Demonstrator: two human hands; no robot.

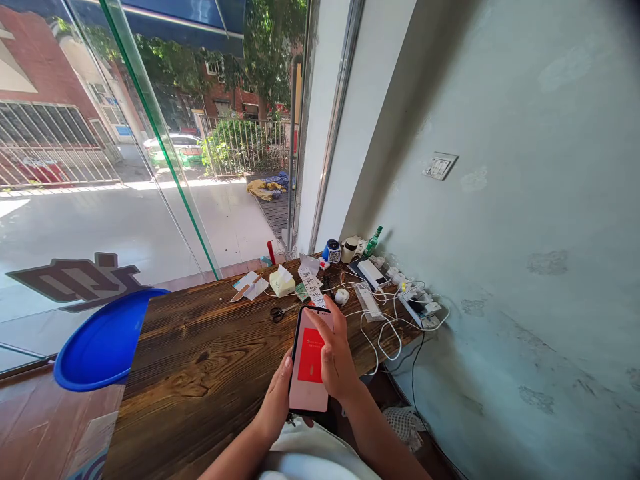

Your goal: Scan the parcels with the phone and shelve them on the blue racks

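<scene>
A smartphone [294, 400] with a red panel [307, 363] on its pale screen is held over the near edge of the wooden table [200, 373]. My left hand [275, 401] is closed around its lower left side. Above the screen, my right hand [338, 357] has fingers stretched out and holds nothing. One fingertip is close to the top of the screen; I cannot tell whether it touches. Just beyond the phone, a strip of printed number labels [313, 288] and scissors [278, 315] lie on the table.
Tissue pack [283, 283], tape roll [342, 297], white power bank [371, 275], green bottle [373, 241] and a blue round container [332, 252] stand towards the back. White cables [387, 333] run to a power strip [417, 310] by the wall. A blue basin [100, 347] is left of the table, near glass.
</scene>
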